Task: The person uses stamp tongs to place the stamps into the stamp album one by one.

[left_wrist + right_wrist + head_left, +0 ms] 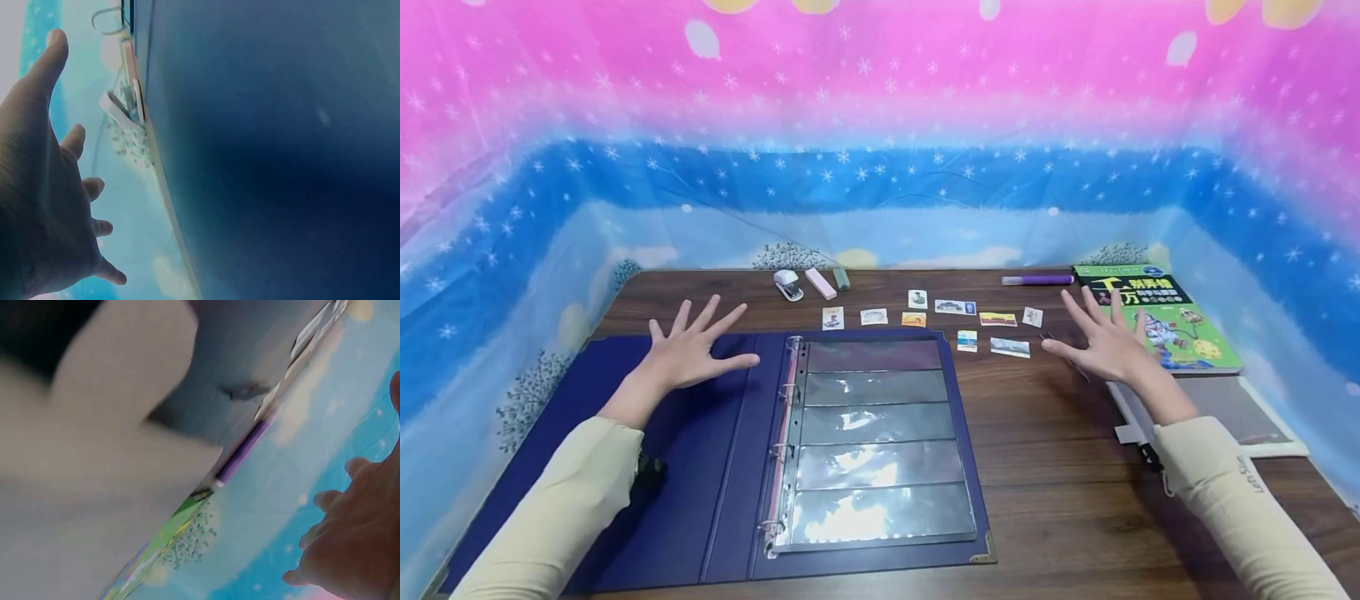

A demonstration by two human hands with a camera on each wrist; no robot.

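My left hand (688, 354), fingers spread and straight, hovers over the left cover of an open dark blue ring binder (662, 467). It holds nothing; the left wrist view shows the same hand (50, 187) with its fingers apart. The binder's right side carries a clear pocket page (880, 425) on metal rings, and its strips look bare. To the right, my right hand (1108, 346) is likewise spread and holds nothing, close to a green book (1195, 333). Several stamps lie behind the binder, among them a blue one (1010, 347) and a yellow-and-red one (997, 319).
At the back of the wooden table (1045, 500) lie a white stapler-like item (788, 285), a pink block (821, 283), a green block (841, 278) and a purple pen (1037, 281). A grey, white-edged pouch (1225, 408) sits under my right forearm. Patterned cloth (887, 183) encloses the table.
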